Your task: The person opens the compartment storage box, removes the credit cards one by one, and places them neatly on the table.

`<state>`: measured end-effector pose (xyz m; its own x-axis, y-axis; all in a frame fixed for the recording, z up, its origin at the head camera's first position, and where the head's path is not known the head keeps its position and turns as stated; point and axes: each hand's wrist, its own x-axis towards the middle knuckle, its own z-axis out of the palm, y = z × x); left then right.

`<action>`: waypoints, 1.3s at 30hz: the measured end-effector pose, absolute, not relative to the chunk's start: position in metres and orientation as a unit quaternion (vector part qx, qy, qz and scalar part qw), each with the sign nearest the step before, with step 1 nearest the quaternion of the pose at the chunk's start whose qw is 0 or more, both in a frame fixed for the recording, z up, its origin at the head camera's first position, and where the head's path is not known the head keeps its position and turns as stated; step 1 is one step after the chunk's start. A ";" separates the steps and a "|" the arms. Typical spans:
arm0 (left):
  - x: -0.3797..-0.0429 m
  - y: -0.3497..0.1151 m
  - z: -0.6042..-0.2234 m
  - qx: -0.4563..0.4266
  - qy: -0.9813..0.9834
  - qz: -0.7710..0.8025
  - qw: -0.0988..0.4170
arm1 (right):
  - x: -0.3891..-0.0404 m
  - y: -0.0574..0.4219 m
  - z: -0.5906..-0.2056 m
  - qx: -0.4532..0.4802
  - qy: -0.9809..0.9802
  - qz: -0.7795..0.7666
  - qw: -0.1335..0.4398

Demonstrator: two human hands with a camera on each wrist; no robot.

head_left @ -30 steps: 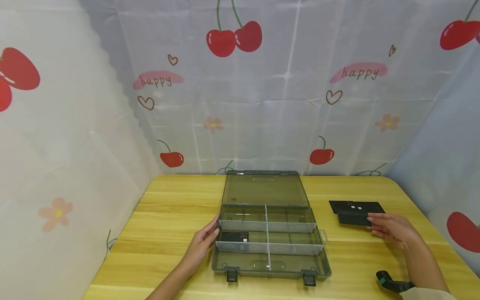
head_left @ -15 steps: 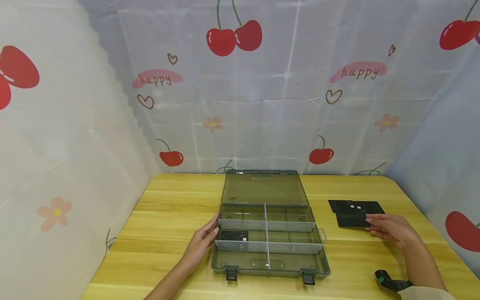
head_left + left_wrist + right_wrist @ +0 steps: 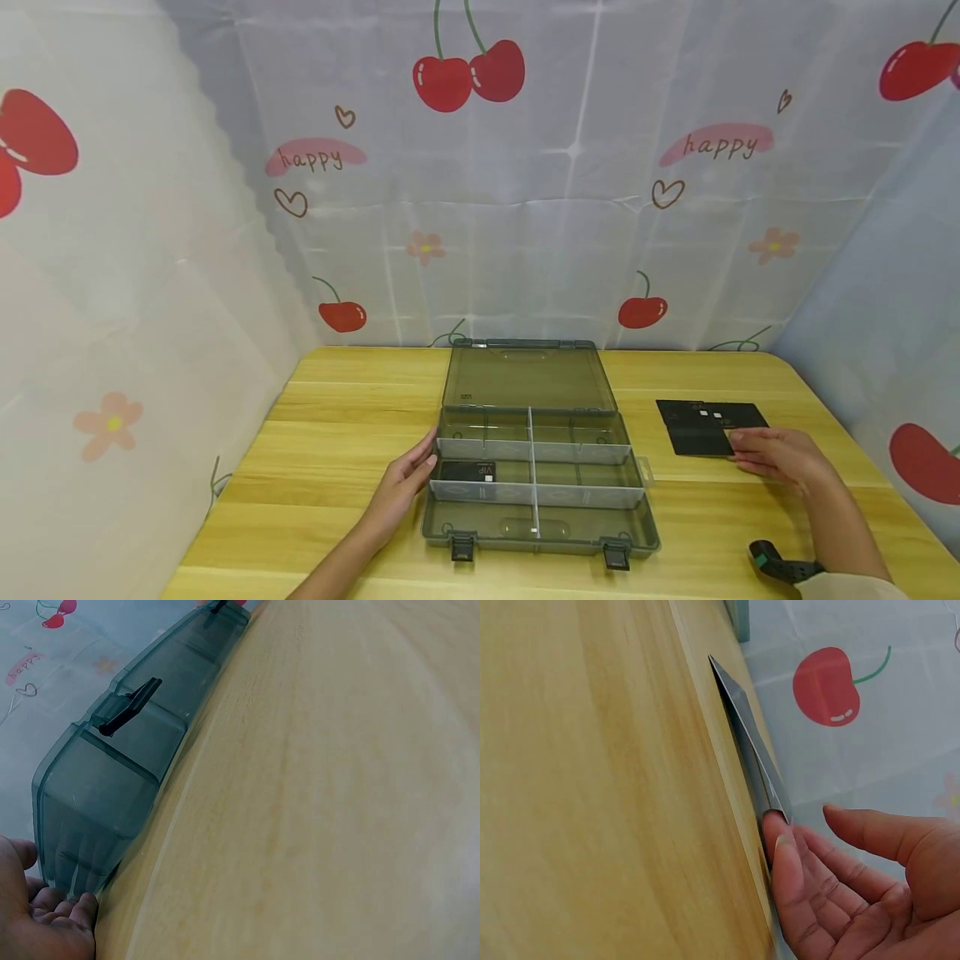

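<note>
A clear grey compartment box lies on the table with its lid folded back. Inside its middle-left compartment is a black VIP card. My left hand rests against the box's left side; the left wrist view shows its fingers at the wall's lower corner. To the right of the box, my right hand touches the edge of the front black card. In the right wrist view this card slants, its near end at the fingertips, with the thumb apart from it.
Two more black cards, a left one and a right one, lie just behind the front card. A dark strap circles the right wrist. Printed curtains stand around the yellow wooden table.
The front card has shifted slightly left and come down flatter alongside the other cards. The right hand has moved a little left with it. The left hand and box stay put.
</note>
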<state>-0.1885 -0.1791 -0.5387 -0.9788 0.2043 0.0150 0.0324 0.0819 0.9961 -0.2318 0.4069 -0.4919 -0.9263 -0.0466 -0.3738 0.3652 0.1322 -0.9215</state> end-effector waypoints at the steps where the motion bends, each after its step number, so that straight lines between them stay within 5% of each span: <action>1: -0.188 -0.179 -0.539 0.080 0.732 0.673 0.065 | -0.232 0.407 -0.492 0.111 0.738 -0.647 0.157; 39: -0.188 -0.178 -0.537 0.081 0.738 0.667 0.061 | -0.229 0.412 -0.482 0.062 0.792 -0.592 0.135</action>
<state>-0.1877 -0.1781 -0.5366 -0.9796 0.2001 0.0175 0.0377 0.0976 0.9945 -0.2290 0.4116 -0.4817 -0.9560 -0.0616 -0.2870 0.2577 0.2919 -0.9211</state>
